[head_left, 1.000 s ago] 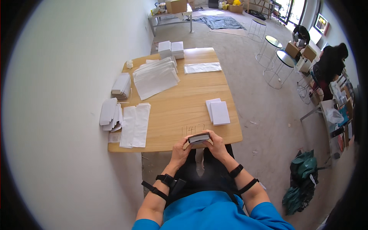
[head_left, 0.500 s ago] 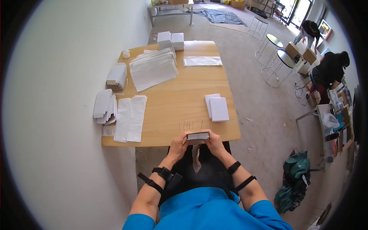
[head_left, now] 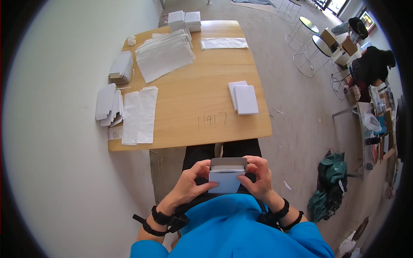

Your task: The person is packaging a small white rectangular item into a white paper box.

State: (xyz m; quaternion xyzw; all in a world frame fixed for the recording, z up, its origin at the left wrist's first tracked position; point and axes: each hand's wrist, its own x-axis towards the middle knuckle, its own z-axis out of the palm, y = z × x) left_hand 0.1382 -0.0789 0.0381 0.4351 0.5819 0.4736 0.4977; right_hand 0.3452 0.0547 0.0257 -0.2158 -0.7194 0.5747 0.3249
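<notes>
Close to my body, past the table's near edge, I hold a small white box (head_left: 225, 182). Its end flap (head_left: 228, 161) stands up, and a pale, layered edge of something inside shows beneath it. My left hand (head_left: 193, 181) grips the box's left side, thumb across the front. On the right side, my right hand (head_left: 258, 177) pinches it the same way, thumb on the front and fingers behind. The box's underside is hidden. Nearest on the table are two white boxes (head_left: 246, 99), one overlapping the other, at the right edge.
Flat white sleeves (head_left: 140, 115), folded cartons (head_left: 108, 103) and a fanned stack of white sheets (head_left: 165, 58) cover the wooden table's (head_left: 206, 81) left side. White boxes (head_left: 184, 20) are stacked at its far end. Two people (head_left: 372, 64) bend over boxes at right. A green bag (head_left: 329, 189) lies on the floor.
Both hands have brought the box from the table's near edge back toward my body and tilted it, so its front face and raised flap show. My view has shifted downward.
</notes>
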